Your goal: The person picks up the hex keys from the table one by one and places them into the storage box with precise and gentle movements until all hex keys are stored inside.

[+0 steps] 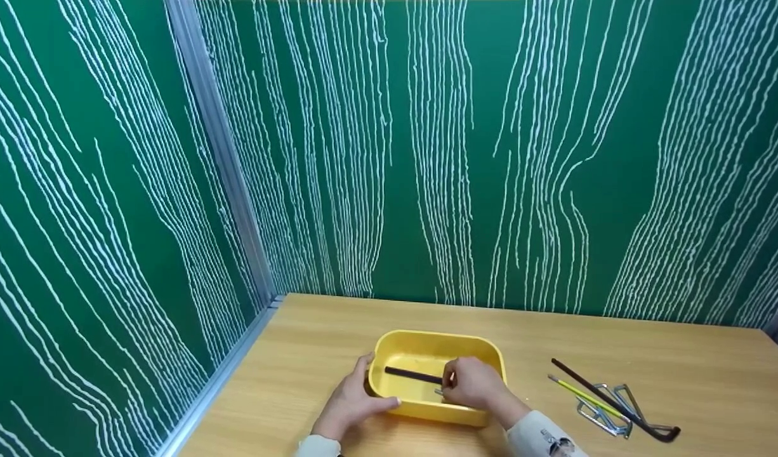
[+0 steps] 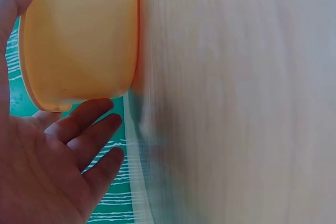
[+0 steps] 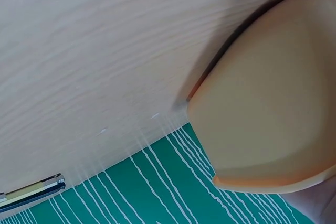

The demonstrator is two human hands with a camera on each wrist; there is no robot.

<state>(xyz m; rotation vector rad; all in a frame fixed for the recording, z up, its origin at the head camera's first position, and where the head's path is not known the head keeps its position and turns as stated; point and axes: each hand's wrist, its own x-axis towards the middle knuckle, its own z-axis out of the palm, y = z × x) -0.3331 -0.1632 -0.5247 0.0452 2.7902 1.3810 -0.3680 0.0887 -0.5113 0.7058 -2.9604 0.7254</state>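
Note:
A yellow plastic tub (image 1: 438, 411) stands on the table, its walls seen close up in both wrist views. My left hand (image 1: 351, 401) holds its left end, thumb at the front rim and fingers about the left wall; in the left wrist view the lower fingers of this hand (image 2: 58, 156) are spread. Inside the tub, my right hand (image 1: 474, 383) has curled fingers at the right end of a black rod (image 1: 411, 375) and appears to grip it. A small silvery piece (image 1: 439, 391) shows just below those fingers; the rest of it is hidden.
Right of the tub lie a black L-shaped hex key (image 1: 617, 406), a yellow-green pencil (image 1: 586, 395) and several bent metal pieces (image 1: 595, 416), overlapping. Green walls with white wavy lines (image 1: 440, 158) stand behind and left of the wooden table (image 1: 287, 355).

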